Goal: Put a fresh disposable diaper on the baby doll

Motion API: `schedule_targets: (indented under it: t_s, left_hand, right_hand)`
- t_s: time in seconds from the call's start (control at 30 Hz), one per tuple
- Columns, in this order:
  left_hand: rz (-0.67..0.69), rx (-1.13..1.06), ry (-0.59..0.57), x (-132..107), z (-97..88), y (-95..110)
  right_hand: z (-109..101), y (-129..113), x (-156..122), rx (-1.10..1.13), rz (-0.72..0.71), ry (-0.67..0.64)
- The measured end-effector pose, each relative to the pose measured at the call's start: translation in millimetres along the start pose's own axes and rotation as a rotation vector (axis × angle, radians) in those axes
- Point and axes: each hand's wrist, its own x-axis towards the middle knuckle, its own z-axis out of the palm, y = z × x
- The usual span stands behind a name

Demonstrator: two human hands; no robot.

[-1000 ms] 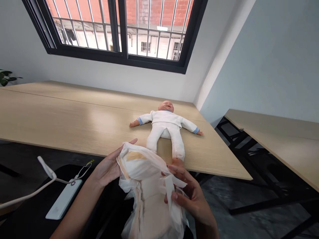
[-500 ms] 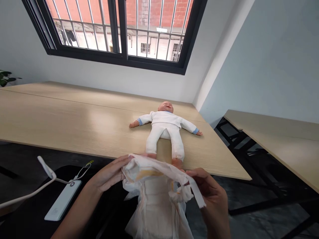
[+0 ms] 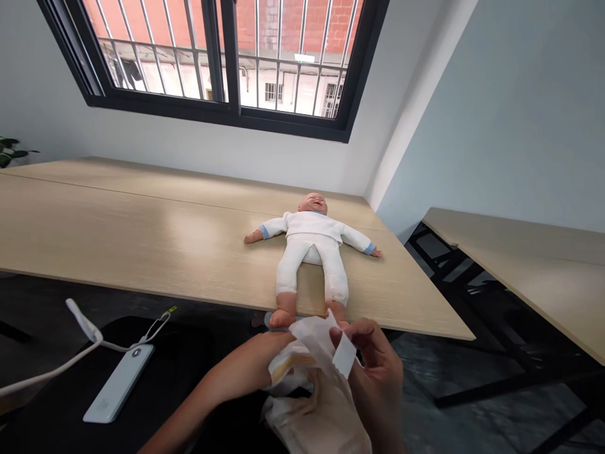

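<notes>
Diaper (image 3: 312, 403) held just off near edge of tabletop (image 3: 142, 239), by feet of doll (image 3: 309, 252). R hand (image 3: 373, 359): fingers (image 3: 338, 337) clamped on side tab (image 3: 344, 354), working it unfastened. L hand (image 3: 255, 366): fingers hidden, can't tell.

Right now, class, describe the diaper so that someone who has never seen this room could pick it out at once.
Start at the long pale wooden table, where a baby doll in white clothes lies on its back with its arms spread. Just beyond the doll's feet, nearer the viewer, the person's left hand and right hand grip a crumpled white disposable diaper. Unlike the doll's smooth clothes, it is bunched and papery, with a white tab sticking up.
</notes>
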Motion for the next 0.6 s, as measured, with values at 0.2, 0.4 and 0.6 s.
schedule_targets:
  t_s: [0.2,0.4,0.6]
  left_hand:
    - [-0.089,-0.057,0.178,4.3,-7.8,-6.2]
    - [-0.273,-0.272,0.378,3.6,-6.6,-11.8]
    - [-0.153,-0.258,0.287,1.6,0.4,4.2]
  right_hand:
    - [-7.8,5.9,-1.2,0.057,0.024,-0.075]
    - [1.7,3.1,2.5,-0.104,-0.119,-0.268]
    - [22.4,5.3,2.5,-0.295,-0.193,-0.170]
